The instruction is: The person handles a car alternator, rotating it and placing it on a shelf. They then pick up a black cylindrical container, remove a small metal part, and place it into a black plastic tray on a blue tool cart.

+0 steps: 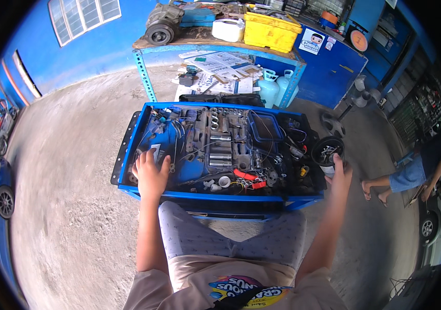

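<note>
A blue tool drawer [241, 196] full of loose parts lies in front of me. My left hand [150, 174] reaches into its left front part, fingers apart, beside a small pale piece [156, 150]. At the right front corner, my right hand [339, 173] grips a round container [327, 169] with a dark rim and a white side, thumb over the rim. Small metal pieces [327, 153] lie inside it. In the drawer's middle are a socket set [221, 155], red-handled pieces [246, 174], a white ring [224, 181] and a blue plastic box [266, 128].
Behind the drawer stands a blue metal-framed bench [220, 48] with a yellow crate [272, 32]. Light blue gas cylinders [268, 89] stand below it. A wheel cover [332, 124] lies on the floor at right. Another person [411, 173] is farther right, near a car.
</note>
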